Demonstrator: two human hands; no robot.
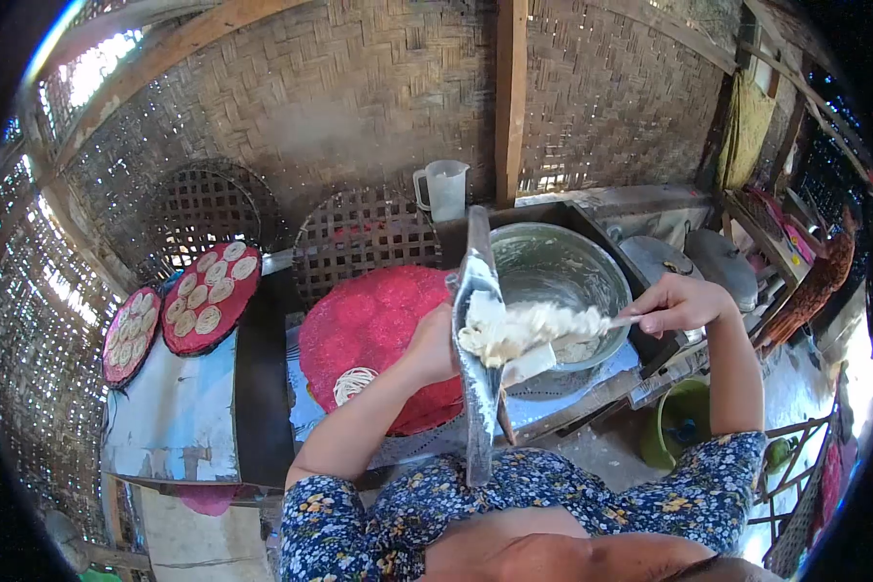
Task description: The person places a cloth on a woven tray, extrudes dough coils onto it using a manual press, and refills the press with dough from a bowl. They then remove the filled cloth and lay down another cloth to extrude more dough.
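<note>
My left hand is closed round the side of a long wooden press, its fingers partly hidden behind the wood. White sticky dough fills the opening in the press's middle. In my right hand is the thin end of a dough-coated utensil, pinched between the fingers; dough hides its shape. It stretches left to the press opening, across a large metal basin smeared with batter. Below my left hand lies a round red-covered tray bearing one coil of pale dough strands.
Two red trays of dough coils rest at the left. Woven baskets and a plastic measuring jug stand behind. Lidded metal pots, a green bucket and a brown chicken are at the right.
</note>
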